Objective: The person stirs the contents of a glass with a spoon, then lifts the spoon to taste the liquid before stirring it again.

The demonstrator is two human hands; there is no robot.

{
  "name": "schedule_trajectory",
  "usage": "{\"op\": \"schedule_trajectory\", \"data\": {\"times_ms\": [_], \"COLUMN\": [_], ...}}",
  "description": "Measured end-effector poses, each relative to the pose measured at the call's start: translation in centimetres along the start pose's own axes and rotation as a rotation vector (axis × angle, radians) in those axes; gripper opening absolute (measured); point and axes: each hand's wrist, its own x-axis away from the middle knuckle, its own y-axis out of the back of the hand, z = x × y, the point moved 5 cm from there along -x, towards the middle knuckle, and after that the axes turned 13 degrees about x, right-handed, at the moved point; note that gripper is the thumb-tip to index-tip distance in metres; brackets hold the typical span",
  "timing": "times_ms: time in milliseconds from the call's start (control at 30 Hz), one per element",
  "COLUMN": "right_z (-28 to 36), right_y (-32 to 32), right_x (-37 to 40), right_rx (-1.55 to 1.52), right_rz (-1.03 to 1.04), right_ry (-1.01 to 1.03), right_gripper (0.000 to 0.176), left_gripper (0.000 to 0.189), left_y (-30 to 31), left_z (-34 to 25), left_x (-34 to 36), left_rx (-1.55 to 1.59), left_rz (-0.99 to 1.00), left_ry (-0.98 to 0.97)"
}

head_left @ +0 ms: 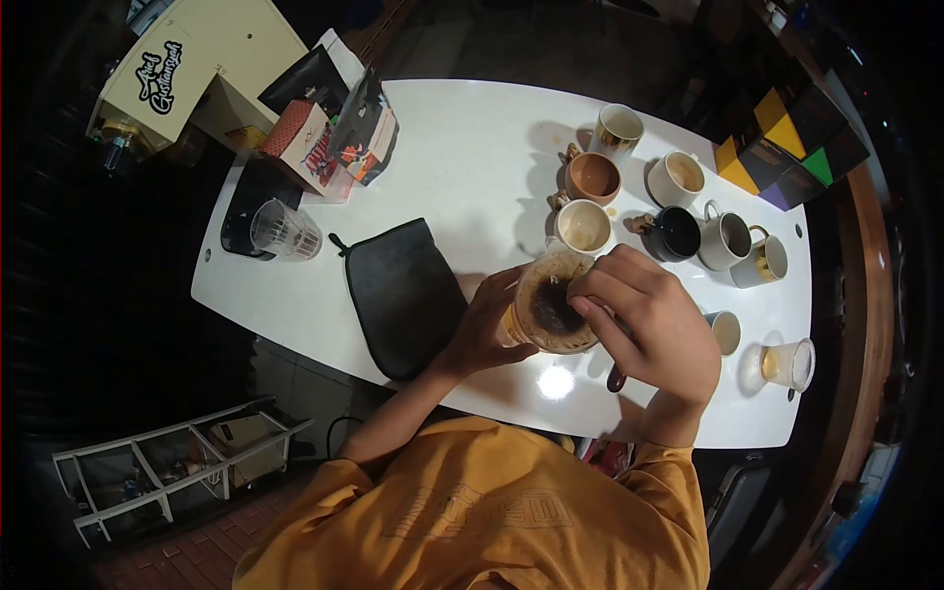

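Observation:
My left hand (pixel 489 326) is wrapped round the side of a wide clear cup (pixel 544 346) near the front of the table. Dark coffee (pixel 551 303) lies inside it, and brown residue coats the inner wall up to the rim. Over the cup's right side, my right hand (pixel 644 313) is closed in a pinch with the fingertips at the opening. What those fingers hold, if anything, I cannot make out. A dark rounded handle end (pixel 616 379) shows just below that hand. To the left of the cup lies a black zip pouch (pixel 403 295).
Several mugs, among them a brown mug (pixel 594 178) and a black mug (pixel 676 234), stand behind and right on the white table (pixel 462 147). A clear tumbler (pixel 285 232) is at left, near bags and a patterned box (pixel 303 147). A glass (pixel 789 365) sits far right.

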Motion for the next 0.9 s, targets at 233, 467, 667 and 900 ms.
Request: {"op": "schedule_trajectory", "data": {"times_ms": [233, 467, 667, 900], "right_z": [0.1, 0.0, -0.1, -1.1], "right_y": [0.5, 2.6, 1.7, 1.3], "right_x": [0.4, 0.7, 0.7, 0.4], "right_rx": [-0.050, -0.055, -0.134, -0.060], "right_rz": [0.017, -0.085, -0.030, -0.023], "right_ry": [0.014, 0.019, 0.080, 0.009], "right_gripper": [0.008, 0.007, 0.007, 0.007], "left_gripper": [0.084, 0.085, 0.085, 0.086], "left_y": [-0.1, -0.2, -0.2, -0.1], "left_z": [0.2, 0.5, 0.9, 0.7], "left_x": [0.0, 0.2, 0.4, 0.1], "left_rx": [0.015, -0.054, -0.040, -0.035], "left_rz": [0.005, -0.007, 0.004, 0.011], "left_ry": [-0.004, -0.048, -0.033, -0.024]}}
